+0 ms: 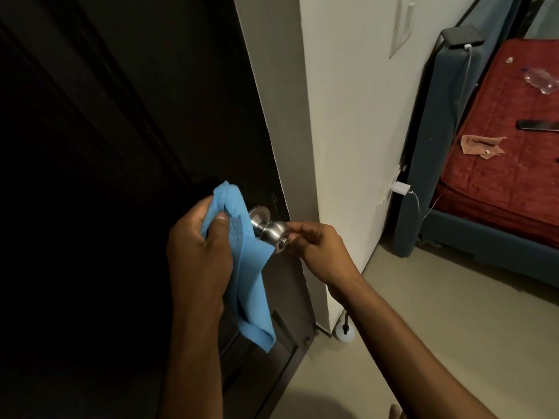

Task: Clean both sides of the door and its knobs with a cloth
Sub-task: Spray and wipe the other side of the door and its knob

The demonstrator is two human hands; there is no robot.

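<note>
Two bare hands meet at a metal knob [270,233] on a dark door [121,146] that fills the left of the head camera's view. The left hand [201,252] grips a blue cloth [245,267], its fingers curled round the bunched upper part and its thumb pressed on the fabric; the cloth lies against the left side of the knob, and the rest of it hangs down in front of the door. The right hand [317,249] comes in from the right with its fingers curled and the fingertips pinching the near end of the knob. Just right of the door's edge stands a pale wall [348,116], with a white charger [400,188] plugged in low on it. Far right sits a bed with a red cover [499,182], and on it lie a brown rag [481,145], a clear plastic bottle [541,80] and a dark flat object [538,125] too small to identify. On the pale floor [423,313] at the foot of the wall sits a small white round object [344,334].
</note>
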